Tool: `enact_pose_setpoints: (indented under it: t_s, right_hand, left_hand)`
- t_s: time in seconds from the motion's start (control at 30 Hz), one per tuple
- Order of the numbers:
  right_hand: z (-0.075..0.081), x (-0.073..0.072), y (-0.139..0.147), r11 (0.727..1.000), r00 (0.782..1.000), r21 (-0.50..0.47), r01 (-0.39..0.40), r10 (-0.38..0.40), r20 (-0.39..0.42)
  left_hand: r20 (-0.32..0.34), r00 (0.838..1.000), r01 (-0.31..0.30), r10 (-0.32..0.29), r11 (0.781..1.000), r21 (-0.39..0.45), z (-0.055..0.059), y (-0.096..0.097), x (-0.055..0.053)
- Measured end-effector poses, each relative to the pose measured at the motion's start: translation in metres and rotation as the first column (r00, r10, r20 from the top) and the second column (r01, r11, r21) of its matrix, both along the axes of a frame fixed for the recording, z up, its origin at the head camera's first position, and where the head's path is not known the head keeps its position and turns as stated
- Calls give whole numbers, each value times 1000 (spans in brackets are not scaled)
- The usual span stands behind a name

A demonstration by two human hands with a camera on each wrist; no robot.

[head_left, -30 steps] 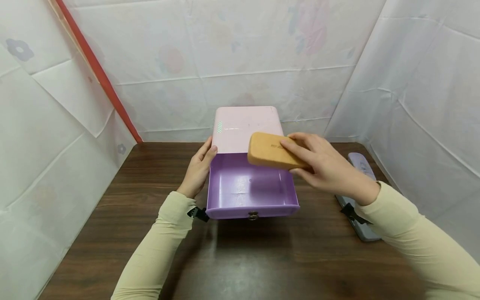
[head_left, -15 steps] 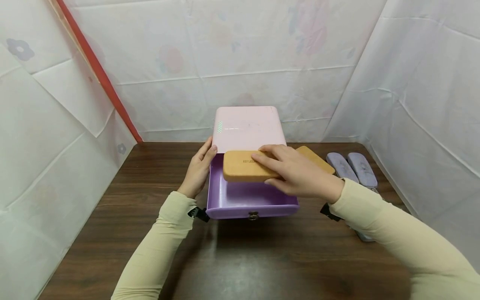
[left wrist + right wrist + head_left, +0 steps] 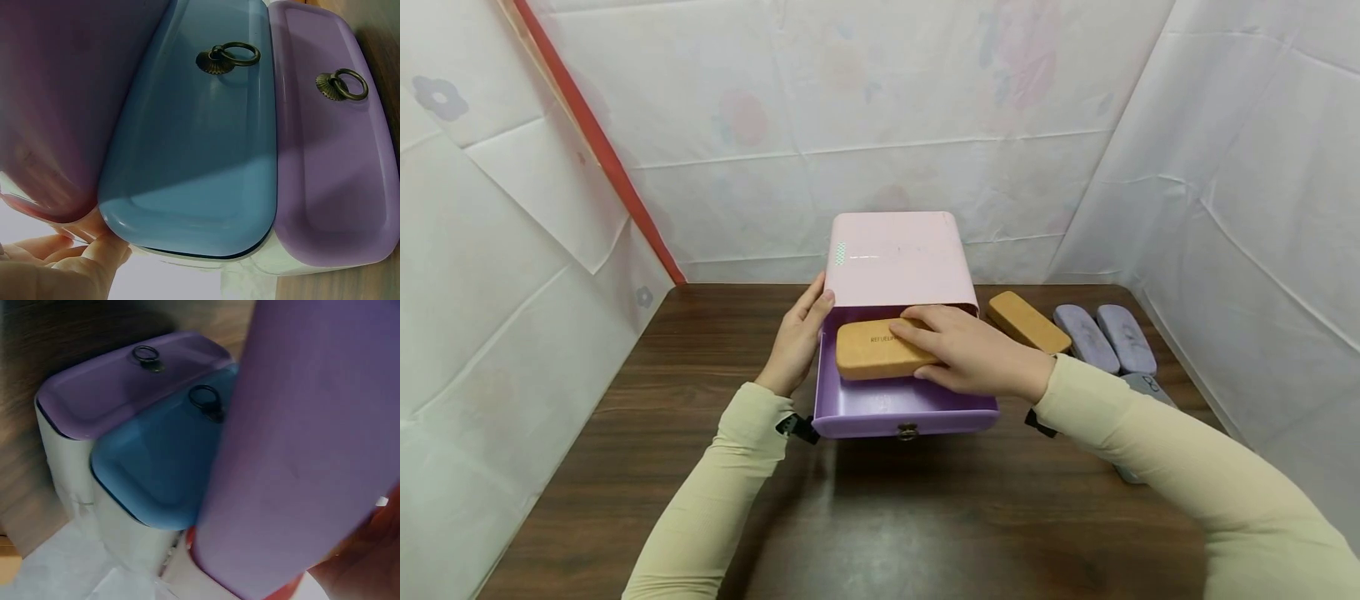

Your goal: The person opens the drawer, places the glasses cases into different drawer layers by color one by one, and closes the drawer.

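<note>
Right hand [image 3: 973, 352]: I pinch mustard case [image 3: 876, 352] by one end over drawer [image 3: 857, 426] | Left hand [image 3: 793, 342]: fingers uncurled against pink cabinet [image 3: 898, 262], likely steadying it

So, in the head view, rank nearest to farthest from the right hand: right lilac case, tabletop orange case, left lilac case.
1. Tabletop orange case: right of the right hand.
2. Left lilac case: farther right.
3. Right lilac case: farthest right.
</note>
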State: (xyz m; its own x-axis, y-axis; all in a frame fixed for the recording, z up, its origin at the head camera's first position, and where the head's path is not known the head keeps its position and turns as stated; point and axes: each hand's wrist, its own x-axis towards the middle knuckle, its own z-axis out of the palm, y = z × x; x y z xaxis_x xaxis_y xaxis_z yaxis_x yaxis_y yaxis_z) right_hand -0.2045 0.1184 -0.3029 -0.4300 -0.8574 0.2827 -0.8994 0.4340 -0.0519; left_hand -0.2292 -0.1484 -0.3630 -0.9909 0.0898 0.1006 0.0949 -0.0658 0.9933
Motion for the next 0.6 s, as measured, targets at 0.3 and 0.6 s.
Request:
enact_pose_setpoints:
  t_s: [0.3,0.6]
  right_hand:
    - [-7,-8,-5,996,995,69,62,-67,73]
    - [-7,-11,-12,987,992,116,108,-115,56]
  left_hand:
    - [-19,1000,-17,17,1000,-5,0,1,0]
    - [-31,999,-24,24,1000,-14,-1,1,-1]
